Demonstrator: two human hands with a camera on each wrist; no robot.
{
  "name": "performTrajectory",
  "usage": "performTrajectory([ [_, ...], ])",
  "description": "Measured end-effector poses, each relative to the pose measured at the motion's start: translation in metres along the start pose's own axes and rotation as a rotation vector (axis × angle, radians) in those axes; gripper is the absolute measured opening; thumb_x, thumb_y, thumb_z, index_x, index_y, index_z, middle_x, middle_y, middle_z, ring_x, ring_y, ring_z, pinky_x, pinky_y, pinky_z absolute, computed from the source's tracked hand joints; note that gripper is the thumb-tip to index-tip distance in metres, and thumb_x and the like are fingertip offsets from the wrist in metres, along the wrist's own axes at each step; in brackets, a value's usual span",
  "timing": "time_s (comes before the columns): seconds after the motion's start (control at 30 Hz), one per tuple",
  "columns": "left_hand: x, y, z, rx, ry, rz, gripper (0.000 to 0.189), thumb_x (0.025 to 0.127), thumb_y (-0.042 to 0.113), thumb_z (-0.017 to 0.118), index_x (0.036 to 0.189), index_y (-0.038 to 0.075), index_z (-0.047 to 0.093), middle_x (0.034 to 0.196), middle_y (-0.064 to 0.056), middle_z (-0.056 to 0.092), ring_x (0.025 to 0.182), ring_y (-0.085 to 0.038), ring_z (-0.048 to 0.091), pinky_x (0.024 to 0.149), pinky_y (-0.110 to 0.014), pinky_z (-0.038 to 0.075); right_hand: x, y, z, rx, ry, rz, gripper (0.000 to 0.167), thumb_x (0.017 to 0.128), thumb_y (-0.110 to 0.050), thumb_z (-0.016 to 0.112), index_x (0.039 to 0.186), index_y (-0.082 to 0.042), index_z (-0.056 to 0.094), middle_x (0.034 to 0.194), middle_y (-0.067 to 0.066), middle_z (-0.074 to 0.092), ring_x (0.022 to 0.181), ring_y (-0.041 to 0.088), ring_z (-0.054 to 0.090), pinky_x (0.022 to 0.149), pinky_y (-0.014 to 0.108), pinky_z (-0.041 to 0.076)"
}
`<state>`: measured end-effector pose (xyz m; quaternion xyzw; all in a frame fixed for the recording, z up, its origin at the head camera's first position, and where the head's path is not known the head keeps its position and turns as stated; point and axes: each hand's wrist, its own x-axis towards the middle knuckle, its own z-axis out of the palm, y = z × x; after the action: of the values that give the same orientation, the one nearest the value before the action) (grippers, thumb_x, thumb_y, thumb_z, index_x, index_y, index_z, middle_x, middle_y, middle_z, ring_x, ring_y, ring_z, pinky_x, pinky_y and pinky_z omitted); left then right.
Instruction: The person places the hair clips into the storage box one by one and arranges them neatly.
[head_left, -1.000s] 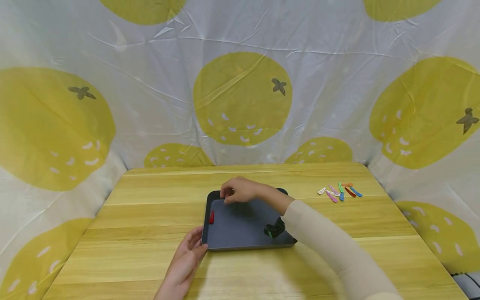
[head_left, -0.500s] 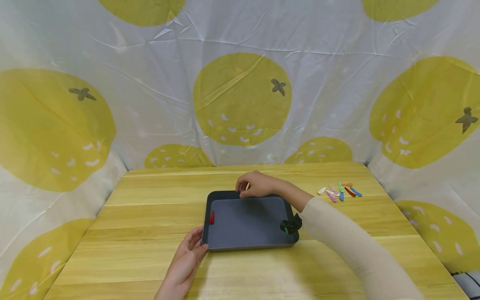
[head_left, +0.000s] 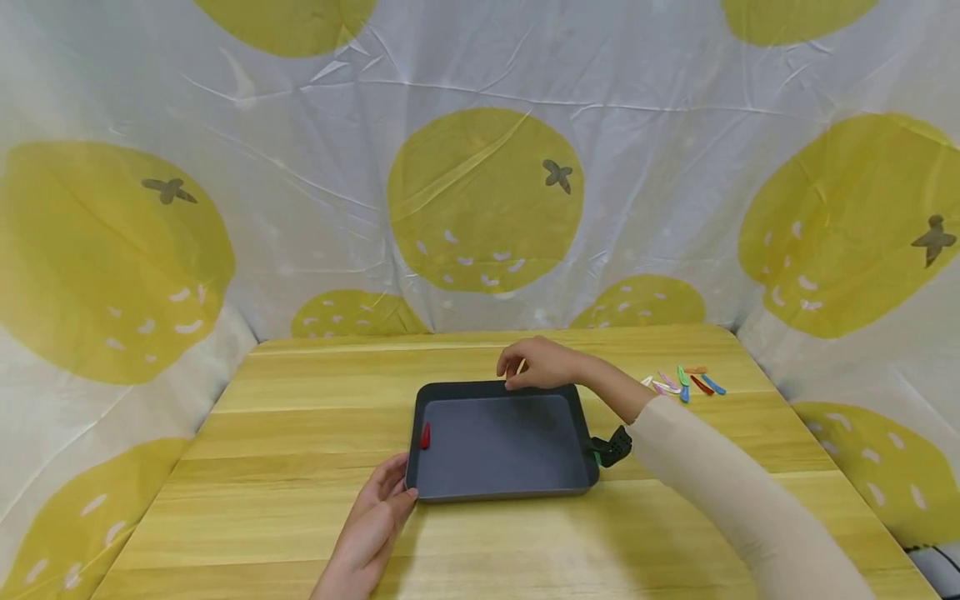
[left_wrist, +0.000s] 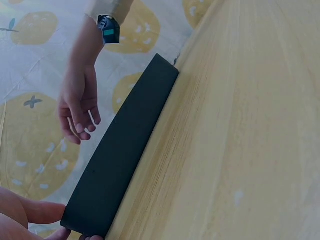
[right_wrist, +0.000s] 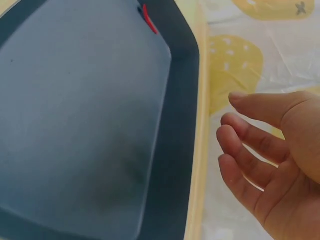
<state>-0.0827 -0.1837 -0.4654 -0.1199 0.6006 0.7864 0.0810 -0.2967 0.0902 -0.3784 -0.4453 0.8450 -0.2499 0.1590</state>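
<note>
A dark grey rectangular tray (head_left: 504, 492) stands on the wooden table. My left hand (head_left: 371, 521) grips its near left corner, thumb by the rim; the left wrist view shows the fingers (left_wrist: 42, 212) pinching the tray's end. Inside, against the left wall, lies one red hair clip (head_left: 425, 436), also visible in the right wrist view. Above the far rim hovers my right hand (head_left: 546, 364), fingers loosely bent, holding nothing. In the right wrist view that hand (right_wrist: 280, 155) shows a gap between thumb and fingers.
Several colourful hair clips (head_left: 684, 383) lie loose at the table's back right, partly hidden behind the right forearm. A dark wrist camera (head_left: 613, 447) hangs from the right wrist beside the tray. A lemon-patterned curtain (head_left: 480, 75) surrounds the wooden table (head_left: 285, 433).
My right hand has moved right and slightly back, from over the tray's far left to above its far rim. The left hand and the red hair clip stay put.
</note>
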Motion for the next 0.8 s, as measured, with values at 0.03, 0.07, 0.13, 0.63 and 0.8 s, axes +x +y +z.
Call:
performTrajectory([
  [0.03, 0.0, 0.0, 0.0, 0.0, -0.001, 0.002, 0.066, 0.098, -0.012, 0.049, 0.158, -0.005, 0.024, 0.161, -0.028, 0.024, 0.145, -0.038, 0.029, 0.116, -0.045, 0.031, -0.003, 0.001, -0.001, 0.002, 0.004, 0.0, 0.021, 0.1, -0.011, 0.069, 0.119, -0.001, 0.07, 0.105, 0.0, 0.07, 0.1, 0.018, 0.067, 0.09, 0.033, 0.055],
  [0.07, -0.001, -0.001, 0.0, 0.0, -0.003, 0.003, 0.066, 0.098, -0.012, 0.049, 0.158, -0.005, 0.024, 0.161, -0.028, 0.024, 0.145, -0.038, 0.029, 0.115, -0.043, 0.033, -0.005, 0.003, -0.002, 0.008, 0.007, 0.003, 0.021, 0.1, -0.011, 0.069, 0.119, -0.002, 0.07, 0.104, 0.0, 0.07, 0.1, 0.017, 0.067, 0.089, 0.033, 0.055],
  [0.13, -0.001, -0.001, 0.001, -0.001, -0.005, 0.011, 0.065, 0.097, -0.012, 0.049, 0.157, -0.005, 0.024, 0.16, -0.028, 0.025, 0.144, -0.037, 0.03, 0.114, -0.041, 0.035, -0.009, 0.007, -0.004, 0.024, 0.015, 0.004, 0.019, 0.1, -0.011, 0.069, 0.118, -0.004, 0.071, 0.103, -0.001, 0.069, 0.099, 0.017, 0.067, 0.089, 0.033, 0.056],
  [0.63, -0.001, -0.001, 0.001, -0.001, 0.006, 0.016, 0.066, 0.097, -0.013, 0.049, 0.157, -0.005, 0.024, 0.16, -0.028, 0.025, 0.145, -0.037, 0.03, 0.113, -0.041, 0.035, -0.048, 0.033, -0.021, 0.132, 0.077, 0.118, 0.02, 0.101, -0.009, 0.068, 0.12, -0.004, 0.069, 0.104, 0.002, 0.069, 0.099, 0.022, 0.068, 0.087, 0.039, 0.057],
  [0.8, 0.0, 0.0, 0.001, 0.004, 0.009, 0.005, 0.066, 0.097, -0.013, 0.049, 0.158, -0.005, 0.023, 0.161, -0.028, 0.025, 0.145, -0.038, 0.029, 0.115, -0.044, 0.033, -0.062, 0.042, -0.027, 0.149, 0.107, 0.153, 0.021, 0.1, -0.009, 0.068, 0.12, -0.002, 0.068, 0.103, 0.004, 0.069, 0.1, 0.024, 0.068, 0.089, 0.041, 0.056],
])
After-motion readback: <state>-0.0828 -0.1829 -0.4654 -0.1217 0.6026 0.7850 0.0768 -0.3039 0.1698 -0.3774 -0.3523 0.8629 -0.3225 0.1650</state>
